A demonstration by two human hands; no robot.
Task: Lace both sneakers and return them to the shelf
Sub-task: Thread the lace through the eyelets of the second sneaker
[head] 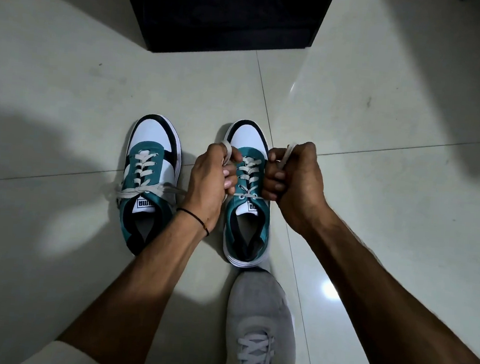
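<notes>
Two teal-and-white sneakers side by side on the tiled floor point(66, 94), centre of frame, toes pointing up-frame. Left sneaker point(150, 182) is laced, bow tied near the tongue. Right sneaker point(246, 194) is laced up to the top eyelets, its lace point(249, 172) ends pulled out to both sides. Left hand point(211, 183) fisted around one lace end, at the shoe's left side. Right hand point(293, 183) fisted around the other end, at its right side. Dark shelf unit point(227, 15) at top centre, well apart from the shoes. Wearer's grey shoe point(261, 323) at bottom centre, just behind the right sneaker's heel.
</notes>
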